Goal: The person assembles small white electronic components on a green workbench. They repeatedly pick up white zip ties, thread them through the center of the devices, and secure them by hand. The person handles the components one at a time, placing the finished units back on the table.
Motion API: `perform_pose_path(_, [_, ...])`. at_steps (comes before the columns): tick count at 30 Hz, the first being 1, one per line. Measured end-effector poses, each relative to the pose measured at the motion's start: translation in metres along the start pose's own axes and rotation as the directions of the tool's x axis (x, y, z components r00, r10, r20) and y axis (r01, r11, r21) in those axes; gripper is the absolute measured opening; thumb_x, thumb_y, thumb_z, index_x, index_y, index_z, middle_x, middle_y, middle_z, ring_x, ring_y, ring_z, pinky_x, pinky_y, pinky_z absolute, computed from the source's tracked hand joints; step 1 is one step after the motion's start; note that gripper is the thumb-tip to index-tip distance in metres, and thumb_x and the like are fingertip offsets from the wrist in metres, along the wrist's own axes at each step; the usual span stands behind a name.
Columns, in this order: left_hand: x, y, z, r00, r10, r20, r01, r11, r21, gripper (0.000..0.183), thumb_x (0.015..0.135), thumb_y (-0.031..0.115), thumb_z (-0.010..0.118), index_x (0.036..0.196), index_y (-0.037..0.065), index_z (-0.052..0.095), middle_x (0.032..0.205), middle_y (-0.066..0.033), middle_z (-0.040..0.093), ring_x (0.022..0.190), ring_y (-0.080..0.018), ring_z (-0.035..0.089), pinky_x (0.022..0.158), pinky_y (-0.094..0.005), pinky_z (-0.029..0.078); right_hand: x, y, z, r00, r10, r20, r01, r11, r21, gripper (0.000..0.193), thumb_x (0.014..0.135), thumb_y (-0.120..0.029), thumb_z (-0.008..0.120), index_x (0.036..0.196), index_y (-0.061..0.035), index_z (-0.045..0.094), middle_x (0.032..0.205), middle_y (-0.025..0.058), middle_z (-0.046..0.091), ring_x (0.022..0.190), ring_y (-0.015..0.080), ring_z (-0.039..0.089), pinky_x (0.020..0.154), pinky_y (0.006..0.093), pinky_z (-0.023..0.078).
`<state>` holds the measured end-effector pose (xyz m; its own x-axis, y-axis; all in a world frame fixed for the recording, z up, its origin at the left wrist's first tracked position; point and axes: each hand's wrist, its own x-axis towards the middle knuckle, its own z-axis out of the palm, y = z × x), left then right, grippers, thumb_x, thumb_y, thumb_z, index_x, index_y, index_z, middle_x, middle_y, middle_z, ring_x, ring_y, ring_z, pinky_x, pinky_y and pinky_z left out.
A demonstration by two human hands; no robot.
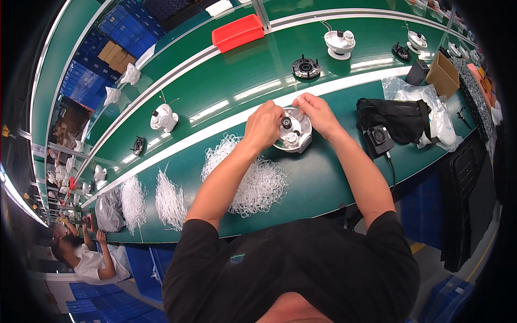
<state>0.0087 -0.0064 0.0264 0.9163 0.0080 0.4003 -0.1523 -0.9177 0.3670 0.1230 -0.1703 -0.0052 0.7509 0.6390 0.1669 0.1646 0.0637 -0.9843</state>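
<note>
An open white round plastic housing (305, 141), with a black round part (286, 123) and pale fittings inside, sits on the green workbench in front of me. At its left rim, my left hand (263, 126) is closed, fingertips curled in beside the black part. My right hand (320, 114) is pinched closed at the upper right rim, thumb and forefinger together. Whatever either hand grips is too small or hidden to make out. Left of the housing, partly behind my left forearm, lies a large heap of white cable ties or thin white loops (258, 185).
Two smaller white piles (133, 204) and a grey plastic bag (109, 209) lie left. Beyond the bench, a green conveyor (215, 91) carries white housings (340, 43) and black round parts (306, 68). A red tray (237, 33) stands behind. Right are a black bag (390, 116) and small fan (379, 139).
</note>
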Motion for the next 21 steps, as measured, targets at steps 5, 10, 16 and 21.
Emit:
perform_pose_path(5, [-0.003, -0.003, 0.002, 0.996, -0.086, -0.007, 0.086, 0.995, -0.056, 0.006, 0.083, 0.008, 0.068, 0.083, 0.003, 0.065, 0.089, -0.0142, 0.060, 0.088, -0.0350, 0.062, 0.076, -0.0458, 0.050, -0.009, -0.034, -0.003, 0.977, -0.011, 0.212, 0.110, 0.879, -0.463, 0.019, 0.092, -0.023, 0.063, 0.096, -0.0043, 0.066, 0.077, 0.0088, 0.064, 0.074, 0.0225, 0.061, 0.069, 0.0373, 0.047])
perform_pose_path(10, [-0.001, -0.004, 0.004, 0.997, -0.071, -0.017, 0.070, 0.996, -0.047, 0.008, 0.084, 0.010, 0.068, 0.084, 0.003, 0.064, 0.088, -0.0144, 0.059, 0.087, -0.0355, 0.062, 0.076, -0.0459, 0.050, -0.006, -0.032, -0.004, 0.948, -0.157, 0.277, 0.304, 0.704, -0.642, 0.018, 0.083, -0.020, 0.071, 0.091, -0.0052, 0.066, 0.079, 0.0107, 0.066, 0.079, 0.0313, 0.064, 0.072, 0.0429, 0.048])
perform_pose_path(16, [-0.004, -0.002, 0.002, 0.993, -0.093, -0.072, 0.093, 0.996, -0.007, 0.009, 0.085, 0.011, 0.068, 0.085, 0.003, 0.064, 0.089, -0.0152, 0.059, 0.086, -0.0371, 0.062, 0.075, -0.0471, 0.050, -0.003, -0.027, -0.005, 0.912, -0.259, 0.319, 0.411, 0.559, -0.720, 0.015, 0.084, -0.020, 0.067, 0.087, -0.0057, 0.067, 0.085, 0.0133, 0.069, 0.084, 0.0342, 0.066, 0.076, 0.0458, 0.050])
perform_pose_path(21, [-0.005, -0.003, 0.006, 0.987, -0.124, -0.105, 0.126, 0.992, 0.014, 0.009, 0.086, 0.012, 0.067, 0.086, 0.003, 0.064, 0.090, -0.0161, 0.059, 0.081, -0.0380, 0.062, 0.072, -0.0479, 0.050, -0.004, -0.045, -0.006, 0.933, -0.097, 0.347, 0.349, 0.475, -0.808, 0.015, 0.083, -0.019, 0.064, 0.090, -0.0062, 0.068, 0.088, 0.0141, 0.069, 0.087, 0.0347, 0.066, 0.077, 0.0455, 0.051])
